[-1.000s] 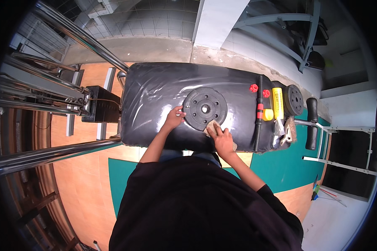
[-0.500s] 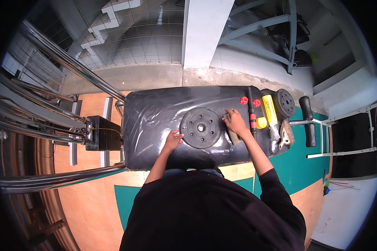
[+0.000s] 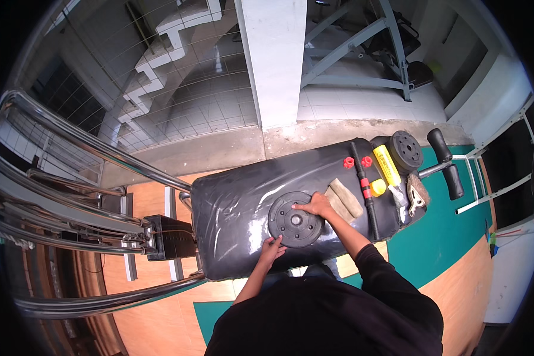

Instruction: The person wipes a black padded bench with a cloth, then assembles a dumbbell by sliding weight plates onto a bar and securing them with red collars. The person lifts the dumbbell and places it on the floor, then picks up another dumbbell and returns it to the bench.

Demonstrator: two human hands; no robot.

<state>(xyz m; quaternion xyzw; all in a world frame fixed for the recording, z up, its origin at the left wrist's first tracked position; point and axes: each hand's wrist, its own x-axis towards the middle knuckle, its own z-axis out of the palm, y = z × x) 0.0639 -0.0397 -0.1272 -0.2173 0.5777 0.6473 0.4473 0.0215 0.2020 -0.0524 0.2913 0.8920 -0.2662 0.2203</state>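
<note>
A round black weight plate (image 3: 286,227) with a ring of small holes rests on the black padded bench (image 3: 231,204). My right hand (image 3: 319,205) grips its upper right edge, with the thumb laid over the top face. At the near left rim, the bent fingers of my left hand (image 3: 271,250) hold the plate's edge. Just right of the plate lies a folded beige cloth (image 3: 343,200), apart from my fingers. Beyond it are a black dumbbell bar (image 3: 362,172) with a red middle and two red star-shaped nuts (image 3: 349,162).
Farther right on the bench are a yellow tube (image 3: 387,166), a yellow cap (image 3: 378,187), a brush (image 3: 418,199) and a second weight plate (image 3: 406,151). Chrome rails (image 3: 113,149) flank the left end. Black foam rollers (image 3: 439,146) stick out at the right, and a white pillar (image 3: 274,65) stands behind.
My right hand has left the cloth and taken hold of the plate's edge. My left hand has shifted along the rim toward me. The whole view has turned and shifted.
</note>
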